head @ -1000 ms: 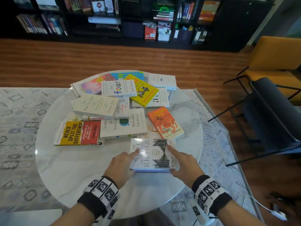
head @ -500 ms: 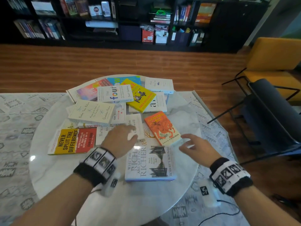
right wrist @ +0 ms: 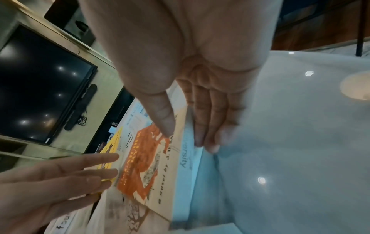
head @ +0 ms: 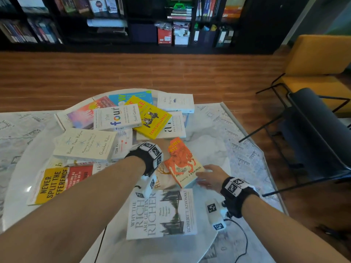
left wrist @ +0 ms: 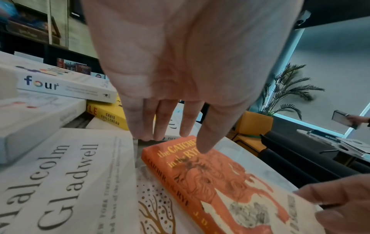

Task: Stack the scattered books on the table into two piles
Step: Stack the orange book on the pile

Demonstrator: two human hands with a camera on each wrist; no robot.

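Books on the round table (head: 207, 147) remain mostly scattered as both hands, which a second ago squared up the white "Why the Rich Are Getting Richer" (head: 163, 213) near the front edge, have left it and moved to the orange "The Catcher in the Rye" (head: 182, 162). The left hand (left wrist: 180, 88), fingers straight and relaxed, hovers at its far end; the right hand (head: 210, 176), fingers extended, reaches its near right corner, thumb over the cover, holding nothing yet. The white book appears to start one pile, and the orange paperback looks likely to be next. Beyond, "the four" (head: 117, 118) and a yellow book (head: 152, 118) lie overlapped, untouched.
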